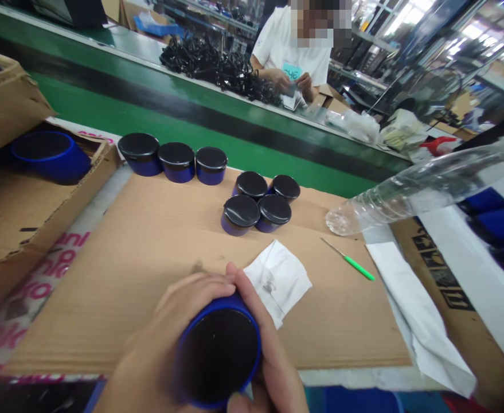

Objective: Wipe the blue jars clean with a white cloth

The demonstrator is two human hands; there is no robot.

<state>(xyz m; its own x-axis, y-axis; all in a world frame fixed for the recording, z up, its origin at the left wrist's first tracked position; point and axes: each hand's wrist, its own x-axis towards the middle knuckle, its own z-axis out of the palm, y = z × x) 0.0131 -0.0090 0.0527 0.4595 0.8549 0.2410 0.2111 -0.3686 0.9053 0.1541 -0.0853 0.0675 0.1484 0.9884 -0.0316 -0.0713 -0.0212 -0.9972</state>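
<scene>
Three black-topped cups (177, 162) in a row, four clustered cups (240, 213), one held cup (219, 353), two hands (273, 347), one bottle (410, 189), one green pick (359, 268), two white cloths (292, 276), one co-worker (277, 43)

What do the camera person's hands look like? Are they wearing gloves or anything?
No gloves! The left hand and right hand are both bare. I see no rings on the fingers that show. No sleeves show either, but the picture cuts off the arms.
</scene>
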